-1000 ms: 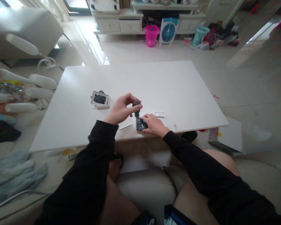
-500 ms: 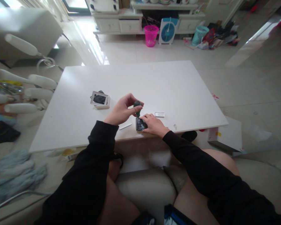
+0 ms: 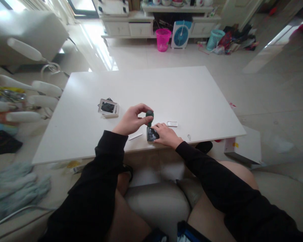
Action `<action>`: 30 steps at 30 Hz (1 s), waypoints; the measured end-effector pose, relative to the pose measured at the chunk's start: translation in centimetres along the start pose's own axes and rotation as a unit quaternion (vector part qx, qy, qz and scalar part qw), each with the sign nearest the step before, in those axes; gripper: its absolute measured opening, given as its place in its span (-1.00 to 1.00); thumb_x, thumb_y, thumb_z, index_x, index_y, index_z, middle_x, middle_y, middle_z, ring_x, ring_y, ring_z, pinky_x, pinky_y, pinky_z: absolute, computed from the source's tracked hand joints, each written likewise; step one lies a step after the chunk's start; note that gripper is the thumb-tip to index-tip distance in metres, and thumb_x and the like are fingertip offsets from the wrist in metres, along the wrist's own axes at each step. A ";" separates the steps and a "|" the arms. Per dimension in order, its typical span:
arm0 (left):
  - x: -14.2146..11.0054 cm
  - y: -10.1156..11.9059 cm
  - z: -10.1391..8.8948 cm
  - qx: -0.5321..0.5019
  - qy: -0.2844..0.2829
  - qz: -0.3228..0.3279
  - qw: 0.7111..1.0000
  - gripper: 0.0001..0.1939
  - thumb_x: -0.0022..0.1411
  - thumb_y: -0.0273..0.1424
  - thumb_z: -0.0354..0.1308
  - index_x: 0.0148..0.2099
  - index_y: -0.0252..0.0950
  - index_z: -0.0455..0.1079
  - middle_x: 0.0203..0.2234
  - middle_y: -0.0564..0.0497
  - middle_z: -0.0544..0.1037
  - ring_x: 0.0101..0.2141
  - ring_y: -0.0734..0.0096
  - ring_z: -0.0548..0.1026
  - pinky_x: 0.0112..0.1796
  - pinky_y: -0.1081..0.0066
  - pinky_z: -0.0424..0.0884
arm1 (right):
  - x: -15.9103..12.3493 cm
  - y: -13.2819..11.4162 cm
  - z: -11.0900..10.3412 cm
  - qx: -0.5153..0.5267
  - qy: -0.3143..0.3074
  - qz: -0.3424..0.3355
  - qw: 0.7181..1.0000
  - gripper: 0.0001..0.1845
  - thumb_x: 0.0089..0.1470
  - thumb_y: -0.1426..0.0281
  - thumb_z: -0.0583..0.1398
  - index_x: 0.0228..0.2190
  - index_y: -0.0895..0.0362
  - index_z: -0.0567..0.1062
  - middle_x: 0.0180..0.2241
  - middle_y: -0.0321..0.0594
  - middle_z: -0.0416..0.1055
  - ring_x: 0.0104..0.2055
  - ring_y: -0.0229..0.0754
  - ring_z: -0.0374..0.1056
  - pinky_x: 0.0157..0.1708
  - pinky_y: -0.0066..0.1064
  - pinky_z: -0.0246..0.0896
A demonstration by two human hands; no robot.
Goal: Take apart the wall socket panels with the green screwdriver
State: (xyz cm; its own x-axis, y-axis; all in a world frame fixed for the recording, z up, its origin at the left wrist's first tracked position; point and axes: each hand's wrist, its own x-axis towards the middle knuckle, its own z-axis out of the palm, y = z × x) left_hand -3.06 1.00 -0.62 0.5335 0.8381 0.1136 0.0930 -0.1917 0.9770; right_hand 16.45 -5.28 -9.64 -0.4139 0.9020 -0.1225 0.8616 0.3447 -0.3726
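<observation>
My left hand [image 3: 135,117] grips a short screwdriver [image 3: 149,116] by its dark green and black handle, thumb and fingers closed round it. The tool stands upright, its lower end at the far left corner of a small black rectangular device [image 3: 151,134]. That device lies near the front edge of the white table. My right hand [image 3: 166,134] holds the device down by its right side, fingers over its top and thumb at the near edge. Left of the device is a thin white stick [image 3: 135,136]. A small clear and white block [image 3: 172,124] lies beyond my right hand.
An open white box [image 3: 111,115] with a black part inside sits on the table [image 3: 166,90] to the left. Something small and clear [image 3: 189,137] lies near the front edge at right. Lamp arms [image 3: 46,88] stick out beside the table's left side.
The fingers of my left hand have shifted slightly round the screwdriver handle, which appears turned a little. My right hand and the device stay in place.
</observation>
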 end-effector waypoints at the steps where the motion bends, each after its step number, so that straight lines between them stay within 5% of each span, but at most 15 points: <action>1: 0.0 -0.1 0.1 -0.001 0.013 -0.002 1.000 -0.68 0.09 -0.28 0.44 -0.22 -0.34 0.44 -0.20 -0.13 0.58 -0.25 0.34 0.56 -0.44 0.46 0.56 | 0.0 0.0 0.0 0.000 0.000 0.000 1.000 -0.30 0.08 0.22 0.44 0.18 0.09 0.40 0.08 -0.03 0.37 0.17 0.08 0.24 0.04 -0.18 0.35; 6: -0.3 0.0 0.8 -0.019 0.041 -0.017 0.999 -0.54 0.04 -0.31 0.49 -0.22 -0.26 0.24 -0.32 -0.02 0.58 -0.29 0.36 0.58 -0.47 0.51 0.53 | 0.2 0.1 0.1 -0.001 -0.004 0.001 1.000 -0.25 0.05 0.22 0.46 0.21 0.08 0.39 0.10 -0.03 0.37 0.17 0.09 0.24 0.03 -0.17 0.36; 13: -0.3 0.3 0.1 -0.071 -0.059 -0.035 0.995 -0.59 0.24 -0.24 0.30 0.07 -0.31 0.44 -0.18 -0.12 0.58 -0.08 0.23 0.58 -0.20 0.28 0.64 | 0.1 0.2 0.2 0.000 0.000 -0.005 1.000 -0.25 0.06 0.24 0.45 0.22 0.11 0.39 0.10 -0.02 0.37 0.17 0.09 0.24 0.07 -0.14 0.35; 22: -0.1 -0.7 0.4 0.026 0.086 -0.023 0.996 -0.53 0.01 -0.30 0.50 -0.22 -0.26 0.25 -0.28 -0.03 0.54 -0.25 0.36 0.57 -0.43 0.50 0.53 | 0.1 0.1 0.1 -0.005 0.006 -0.006 1.000 -0.24 0.04 0.25 0.47 0.21 0.12 0.40 0.10 -0.02 0.39 0.16 0.09 0.26 0.03 -0.17 0.38; 27: -0.2 0.0 0.3 -0.011 -0.003 -0.029 1.000 -0.55 0.13 -0.30 0.39 0.03 -0.23 0.37 -0.30 0.05 0.46 -0.27 0.40 0.55 -0.38 0.46 0.58 | 0.1 0.2 0.3 -0.002 0.004 -0.005 1.000 -0.28 0.07 0.25 0.44 0.20 0.13 0.40 0.11 -0.01 0.37 0.17 0.10 0.24 0.06 -0.15 0.36; 30: -0.2 0.3 -0.1 -0.043 -0.042 -0.035 0.998 -0.71 0.24 -0.21 0.27 -0.08 -0.30 0.49 -0.20 -0.05 0.46 -0.21 0.33 0.56 -0.32 0.34 0.65 | 0.2 0.2 0.3 -0.001 0.003 -0.005 1.000 -0.30 0.08 0.25 0.44 0.19 0.13 0.41 0.11 -0.02 0.38 0.16 0.09 0.25 0.08 -0.15 0.35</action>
State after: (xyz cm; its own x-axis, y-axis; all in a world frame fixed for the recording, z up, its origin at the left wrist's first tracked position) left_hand -3.18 0.83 -0.30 0.5962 0.8022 0.0318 0.0619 -0.0854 0.9944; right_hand 16.43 -5.15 -10.00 -0.4208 0.9001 -0.1128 0.8580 0.3544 -0.3719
